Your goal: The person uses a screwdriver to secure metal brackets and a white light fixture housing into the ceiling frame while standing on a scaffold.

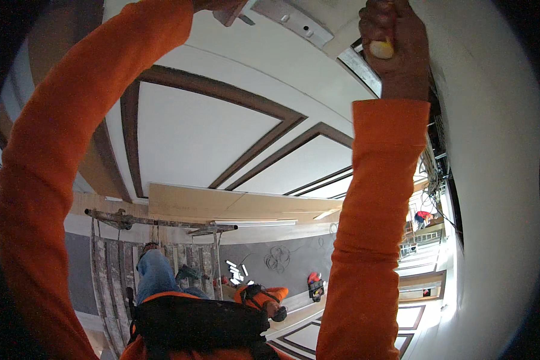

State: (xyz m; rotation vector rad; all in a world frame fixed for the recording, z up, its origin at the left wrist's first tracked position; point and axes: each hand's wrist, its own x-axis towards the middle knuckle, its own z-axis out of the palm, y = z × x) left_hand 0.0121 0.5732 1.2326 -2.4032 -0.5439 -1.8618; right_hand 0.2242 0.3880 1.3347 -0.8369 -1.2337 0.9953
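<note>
Both my arms, in orange sleeves, reach up to the top of the view. My right hand (400, 45) is closed in a fist around something whose pale yellow-white rounded end (381, 49) pokes out; the rest of it is hidden. My left hand (213, 3) is mostly cut off by the top edge, so its fingers cannot be made out. Close to it is a small brownish piece with a dark tip (246, 20). Between the hands runs a pale strip with a dark hole (306, 28). Beside my right wrist lies a bright, dark-edged rectangular recess (361, 67).
White panels (204, 129) with dark brown trim fill the wall ahead. Below me is a stained scaffold platform (111, 276) with a rail (162, 222). On the grey floor, a co-worker in orange (261, 297), coiled cable (277, 259) and white pieces (236, 273). Loose wires (433, 174) hang right.
</note>
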